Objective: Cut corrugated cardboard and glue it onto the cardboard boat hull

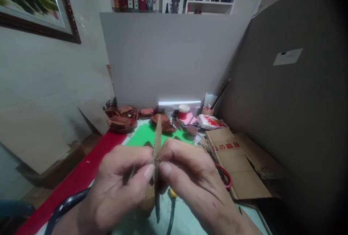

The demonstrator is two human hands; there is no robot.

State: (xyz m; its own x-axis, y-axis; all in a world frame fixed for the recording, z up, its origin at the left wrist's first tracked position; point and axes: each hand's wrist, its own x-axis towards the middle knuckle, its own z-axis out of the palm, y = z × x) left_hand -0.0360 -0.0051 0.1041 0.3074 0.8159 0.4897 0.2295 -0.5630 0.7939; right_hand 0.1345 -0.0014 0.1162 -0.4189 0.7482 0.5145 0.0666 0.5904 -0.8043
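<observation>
Left hand (pixel 122 182) and right hand (pixel 191 177) both pinch a thin cardboard strip (pixel 158 137) between thumb and fingers, closed tight at its middle. The strip is upright, edge toward the viewer, above the tabletop (pixel 187 215). A green sheet (pixel 141 135) lies beyond the hands. To the right, a red loop handle (pixel 227 177) shows beside folded cardboard (pixel 236 173) bearing red characters. A yellow-ended cord (pixel 172 193) lies below the right hand.

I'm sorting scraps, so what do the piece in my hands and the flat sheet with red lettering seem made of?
The held piece: probably corrugated cardboard, matt brown, judging by its ridged edge. The lettered sheet: likely cardboard too, matt brown with printed characters and a crease.
</observation>
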